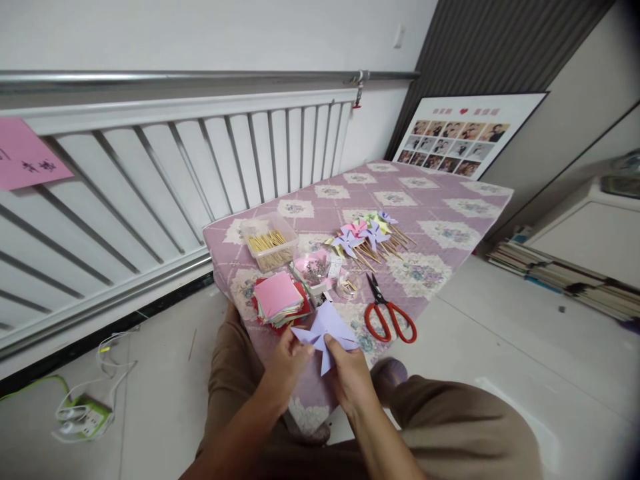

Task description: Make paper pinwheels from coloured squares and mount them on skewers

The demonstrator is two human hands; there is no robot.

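A lilac paper pinwheel, partly folded with some points turned inward, is held between both hands just above the near corner of the table. My left hand pinches its left point between thumb and fingers. My right hand grips the lower right part, its thumb pressed near the centre. Beyond the left hand lies a stack of coloured paper squares, pink on top. Past the pinwheel sit an open container of small metal pins and a small clear tub. Scissors with red handles lie to the right.
A clear plastic box of wooden sticks stands at the back left of the cloth-covered table. Finished pinwheels on sticks lie in a pile. A white radiator runs behind. A power strip with cords rests on the floor.
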